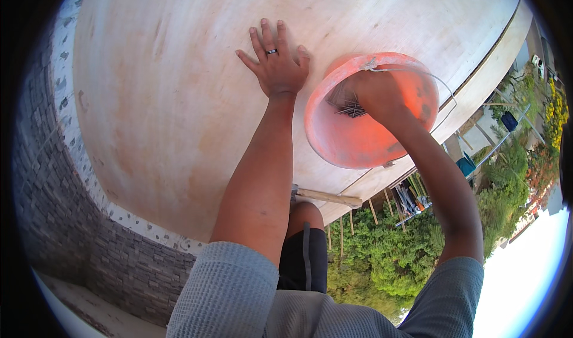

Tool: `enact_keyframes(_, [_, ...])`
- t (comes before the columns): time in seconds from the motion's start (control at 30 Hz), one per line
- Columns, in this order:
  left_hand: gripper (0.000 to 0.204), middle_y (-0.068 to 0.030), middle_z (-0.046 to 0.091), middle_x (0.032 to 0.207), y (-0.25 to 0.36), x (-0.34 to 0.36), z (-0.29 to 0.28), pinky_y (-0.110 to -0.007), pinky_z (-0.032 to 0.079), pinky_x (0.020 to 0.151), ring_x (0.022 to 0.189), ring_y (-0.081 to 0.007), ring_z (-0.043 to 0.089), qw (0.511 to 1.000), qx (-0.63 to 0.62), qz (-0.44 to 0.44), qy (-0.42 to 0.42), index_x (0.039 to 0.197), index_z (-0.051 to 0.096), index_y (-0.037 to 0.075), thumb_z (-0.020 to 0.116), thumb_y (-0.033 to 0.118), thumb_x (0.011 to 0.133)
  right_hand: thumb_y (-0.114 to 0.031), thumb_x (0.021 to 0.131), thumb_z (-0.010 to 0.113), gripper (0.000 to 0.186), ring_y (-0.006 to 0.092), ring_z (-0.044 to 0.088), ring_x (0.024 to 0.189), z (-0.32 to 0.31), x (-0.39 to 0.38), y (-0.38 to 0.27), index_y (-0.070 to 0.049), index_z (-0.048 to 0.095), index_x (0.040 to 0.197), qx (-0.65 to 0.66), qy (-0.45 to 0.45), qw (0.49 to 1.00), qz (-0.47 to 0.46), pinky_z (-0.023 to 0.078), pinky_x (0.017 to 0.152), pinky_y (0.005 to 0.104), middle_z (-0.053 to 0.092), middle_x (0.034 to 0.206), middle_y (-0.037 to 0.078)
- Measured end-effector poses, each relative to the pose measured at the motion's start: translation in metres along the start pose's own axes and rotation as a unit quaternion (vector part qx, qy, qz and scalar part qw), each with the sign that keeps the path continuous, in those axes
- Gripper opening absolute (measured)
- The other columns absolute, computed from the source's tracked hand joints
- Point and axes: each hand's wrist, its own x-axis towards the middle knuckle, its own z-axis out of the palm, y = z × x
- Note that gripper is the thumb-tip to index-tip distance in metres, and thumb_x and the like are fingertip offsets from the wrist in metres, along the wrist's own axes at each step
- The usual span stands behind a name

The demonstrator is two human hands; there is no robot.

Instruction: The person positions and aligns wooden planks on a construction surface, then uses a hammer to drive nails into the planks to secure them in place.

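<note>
My left hand (277, 66) lies flat on a pale plywood sheet (167, 99), fingers spread, with a dark ring on one finger. To its right is an orange bucket (364, 150), its mouth turned toward me and its thin wire handle hanging over the right side. My right hand (377, 93) reaches into the bucket. Its fingers are hidden, so I cannot tell whether they grip anything. A bunch of metal nails (351, 107) shows inside, just beside that hand. Near my knee lies a hammer (328, 196) with a wooden handle, its head partly hidden by my left forearm.
A long seam (492, 48) runs through the boards on the right. Past their edge are green bushes (382, 260), poles and stacked materials (412, 194). A speckled ledge (68, 99) and a grey stone-clad wall (36, 135) border the plywood on the left.
</note>
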Motion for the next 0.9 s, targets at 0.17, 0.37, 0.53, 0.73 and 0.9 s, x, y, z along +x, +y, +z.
enact_keyframes(0.17, [0.072,-0.0075,0.023,0.166,0.0,0.0,0.001,-0.074,0.002,0.116,0.155,-0.0349,0.015,1.0,0.001,0.004,0.013,0.155,0.038,0.02,0.053,0.046,0.09,-0.017,0.09,0.061,0.018,0.0235,0.063,0.112,0.006,-0.005,0.004,-0.013,0.073,0.103,0.049,0.051,0.997,-0.039,0.052,0.094,0.0416,0.07,0.106,0.004])
enact_keyframes(0.37, [0.071,-0.009,0.024,0.166,0.0,0.0,0.0,-0.074,0.009,0.114,0.153,-0.0367,0.02,0.999,0.023,0.016,0.025,0.155,0.038,0.019,0.055,0.045,0.091,-0.019,0.088,0.063,0.018,0.0245,0.062,0.116,0.009,-0.013,-0.006,-0.009,0.072,0.1,0.023,0.068,0.997,-0.035,0.046,0.103,0.041,0.07,0.108,0.005])
enact_keyframes(0.53, [0.071,-0.0088,0.023,0.166,-0.001,0.0,-0.001,-0.074,0.01,0.115,0.153,-0.0367,0.019,0.999,0.036,0.016,0.018,0.155,0.037,0.02,0.055,0.047,0.092,-0.016,0.085,0.066,0.02,0.0255,0.062,0.115,0.015,-0.02,-0.008,-0.005,0.071,0.1,0.008,0.069,0.995,-0.066,0.047,0.102,0.0412,0.072,0.102,0.009])
enact_keyframes(0.73, [0.071,-0.0091,0.023,0.166,-0.003,0.0,0.002,-0.073,0.008,0.115,0.153,-0.0362,0.018,0.999,0.04,0.014,0.017,0.155,0.037,0.02,0.055,0.046,0.092,-0.009,0.083,0.063,0.017,0.0285,0.07,0.094,0.025,-0.017,-0.002,-0.003,0.071,0.098,0.081,0.049,0.993,-0.074,0.056,0.082,0.0403,0.073,0.091,0.014])
enact_keyframes(0.9, [0.07,-0.0101,0.025,0.166,-0.003,0.0,0.004,-0.074,0.009,0.114,0.152,-0.0378,0.021,0.999,0.035,0.021,0.036,0.153,0.042,0.018,0.056,0.045,0.09,-0.008,0.089,0.061,0.013,0.0274,0.071,0.087,0.001,-0.023,0.011,-0.004,0.072,0.093,0.225,0.043,0.973,-0.027,0.056,0.079,0.0393,0.073,0.091,0.014])
